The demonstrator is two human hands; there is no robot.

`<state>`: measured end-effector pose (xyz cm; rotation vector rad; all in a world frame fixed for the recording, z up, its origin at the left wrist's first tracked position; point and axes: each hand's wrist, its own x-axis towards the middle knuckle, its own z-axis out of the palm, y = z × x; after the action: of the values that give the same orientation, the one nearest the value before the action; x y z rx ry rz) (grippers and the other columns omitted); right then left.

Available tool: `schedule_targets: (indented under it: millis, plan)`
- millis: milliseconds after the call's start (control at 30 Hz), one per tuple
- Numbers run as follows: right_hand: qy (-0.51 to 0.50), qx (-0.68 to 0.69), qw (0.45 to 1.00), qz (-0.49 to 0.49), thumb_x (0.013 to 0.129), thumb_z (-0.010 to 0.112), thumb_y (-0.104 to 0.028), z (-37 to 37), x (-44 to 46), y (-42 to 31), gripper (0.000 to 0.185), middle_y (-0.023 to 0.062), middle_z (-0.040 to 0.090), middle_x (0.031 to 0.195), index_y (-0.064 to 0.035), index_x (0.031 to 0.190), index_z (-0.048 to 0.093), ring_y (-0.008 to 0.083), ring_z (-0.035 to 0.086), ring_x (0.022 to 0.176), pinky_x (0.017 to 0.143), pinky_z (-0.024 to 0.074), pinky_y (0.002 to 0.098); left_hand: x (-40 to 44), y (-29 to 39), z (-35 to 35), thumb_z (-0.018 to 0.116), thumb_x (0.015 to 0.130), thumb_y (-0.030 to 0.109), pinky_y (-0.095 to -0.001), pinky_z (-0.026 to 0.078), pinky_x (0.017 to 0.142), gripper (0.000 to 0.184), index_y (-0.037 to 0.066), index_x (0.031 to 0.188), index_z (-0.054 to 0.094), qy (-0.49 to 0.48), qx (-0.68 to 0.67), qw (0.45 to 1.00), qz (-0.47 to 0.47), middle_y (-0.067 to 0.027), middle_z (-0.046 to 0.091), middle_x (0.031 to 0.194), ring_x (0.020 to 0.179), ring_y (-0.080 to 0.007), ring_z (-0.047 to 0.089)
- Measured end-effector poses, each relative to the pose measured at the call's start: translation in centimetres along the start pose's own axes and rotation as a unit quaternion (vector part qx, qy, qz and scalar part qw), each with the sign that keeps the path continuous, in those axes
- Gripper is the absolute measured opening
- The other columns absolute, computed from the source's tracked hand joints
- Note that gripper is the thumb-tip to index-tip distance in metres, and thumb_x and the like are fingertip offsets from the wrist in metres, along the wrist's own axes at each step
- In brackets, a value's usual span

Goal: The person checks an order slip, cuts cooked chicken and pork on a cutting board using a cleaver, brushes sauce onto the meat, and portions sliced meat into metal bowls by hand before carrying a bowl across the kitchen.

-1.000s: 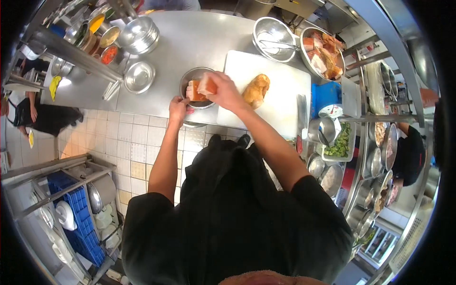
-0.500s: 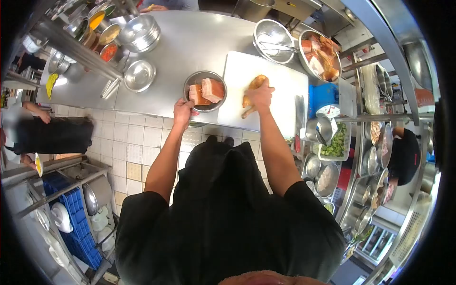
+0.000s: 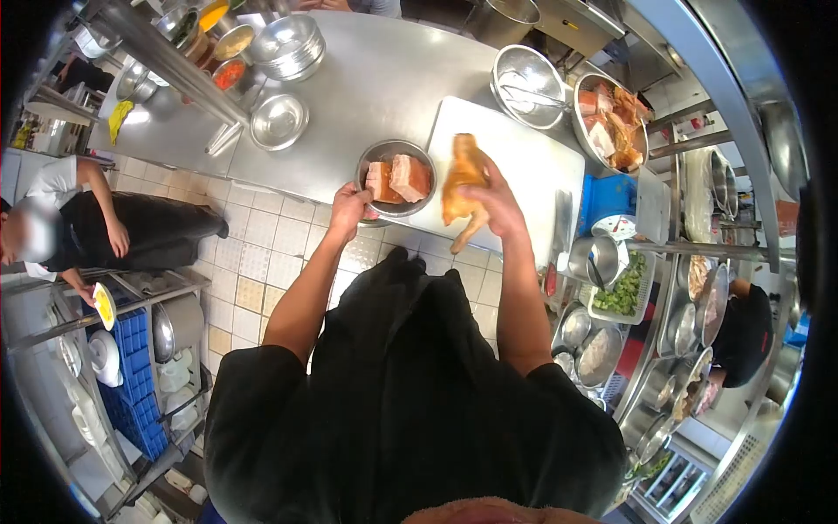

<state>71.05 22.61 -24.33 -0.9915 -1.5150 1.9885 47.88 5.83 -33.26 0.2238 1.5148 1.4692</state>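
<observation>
Golden poultry (image 3: 461,179) over white board (image 3: 546,175), steel counter (image 3: 375,74), tiled floor (image 3: 257,249).

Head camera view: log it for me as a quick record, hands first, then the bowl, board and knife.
Left hand: grips rim of steel bowl
Right hand: holds browned poultry piece over white cutting board
Bowl contents: two meat chunks
Knife: lies along board's right edge
Beyond board: larger bowl of meat pieces
</observation>
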Motion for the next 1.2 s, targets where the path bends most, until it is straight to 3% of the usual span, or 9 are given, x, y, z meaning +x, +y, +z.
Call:
schedule_targets:
  millis: [67,100,200,300,367,567,700,900,1200]
  plan:
    - [-0.051,-0.164,0.983,-0.062,0.067,0.081,-0.018,3.2,0.5,-2.3,0.096,0.0169,0.054,0.128,-0.0012,0.146,0.031,0.0312,0.056,0.115,0.099,0.0457,0.0385,-0.6,0.2,0.2,0.057,0.08,0.001,-0.0261,0.055,0.05,0.01,0.001,0.09,0.059,-0.004,-0.005,1.0,0.006,-0.0052,0.061,0.077,0.058,-0.0129,0.058]
    - [-0.071,-0.244,0.962,-0.103,0.063,0.082,-0.029,4.8,1.0,-2.7,0.097,0.0188,0.055,0.127,-0.0103,0.146,0.036,0.0343,0.056,0.115,0.102,0.0429,0.0412,-0.9,0.4,0.3,0.058,0.08,0.002,-0.0263,0.054,0.05,0.007,0.002,0.087,0.06,-0.006,-0.007,1.0,0.009,-0.0046,0.061,0.075,0.057,-0.0122,0.058]
    - [-0.118,-0.577,0.806,-0.054,0.066,0.078,-0.039,9.9,1.8,-3.7,0.09,0.0202,0.056,0.124,-0.0196,0.145,0.039,0.0368,0.056,0.114,0.101,0.0431,0.0412,-2.2,-0.1,0.3,0.06,0.08,0.003,-0.0275,0.054,0.049,0.006,0.003,0.085,0.059,-0.018,-0.024,0.999,0.015,-0.0049,0.062,0.074,0.055,-0.0128,0.057]
    - [-0.153,-0.56,0.811,-0.073,0.068,0.072,-0.043,11.7,3.5,-0.4,0.087,0.024,0.055,0.123,-0.0243,0.146,0.038,0.0409,0.052,0.117,0.098,0.0441,0.0425,-5.1,-0.3,-0.7,0.061,0.077,0.003,-0.0302,0.053,0.046,0.012,0.003,0.085,0.052,0.003,0.01,0.999,0.053,-0.0066,0.059,0.075,0.055,-0.0168,0.059]
    - [-0.205,-0.508,0.835,-0.045,0.068,0.074,-0.042,12.8,3.1,-1.6,0.088,0.0236,0.054,0.125,-0.0171,0.145,0.04,0.0388,0.051,0.121,0.1,0.0432,0.0417,-5.4,-1.1,-1.5,0.062,0.075,0.002,-0.0359,0.056,0.049,0.007,0.004,0.076,0.055,0.056,-0.048,0.997,0.0,-0.0046,0.055,0.069,0.054,-0.0169,0.057]
    - [-0.18,-0.355,0.908,-0.13,0.074,0.076,-0.034,12.9,2.1,-1.3,0.075,0.0226,0.048,0.136,0.0001,0.135,0.049,0.0352,0.048,0.127,0.105,0.0386,0.0389,-5.7,-0.8,-3.8,0.061,0.078,0.001,-0.03,0.057,0.05,0.012,0.005,0.089,0.062,0.048,-0.069,0.996,-0.013,-0.0038,0.062,0.078,0.055,-0.0139,0.059]
    - [-0.102,-0.372,0.902,-0.193,0.076,0.078,-0.033,11.3,2.0,-2.1,0.073,0.0218,0.047,0.138,-0.0003,0.135,0.049,0.0347,0.045,0.129,0.107,0.0371,0.0374,-5.6,-0.7,-5.1,0.06,0.078,0.0,-0.0302,0.057,0.05,0.013,0.004,0.09,0.061,0.066,-0.121,0.99,-0.005,-0.0038,0.063,0.08,0.054,-0.0141,0.06]
    - [-0.023,-0.181,0.983,-0.025,0.085,0.072,-0.026,5.7,3.6,0.4,0.056,0.0145,0.059,0.126,-0.0003,0.132,0.053,0.023,0.058,0.111,0.094,0.0447,0.036,-9.2,3.3,-11.7,0.057,0.079,0.002,-0.0298,0.056,0.051,0.014,0.003,0.093,0.061,0.108,-0.184,0.977,0.022,-0.0053,0.064,0.077,0.059,-0.0151,0.062]
    - [0.057,-0.176,0.979,0.089,0.089,0.066,-0.024,10.6,2.5,8.6,0.041,0.0046,0.066,0.1,-0.0011,0.123,0.058,0.0153,0.063,0.088,0.076,0.0497,0.0302,-9.1,8.7,-31.4,0.057,0.078,0.001,-0.0286,0.056,0.051,0.008,0.004,0.086,0.059,0.229,-0.196,0.949,0.093,-0.0072,0.065,0.081,0.058,-0.0155,0.061]
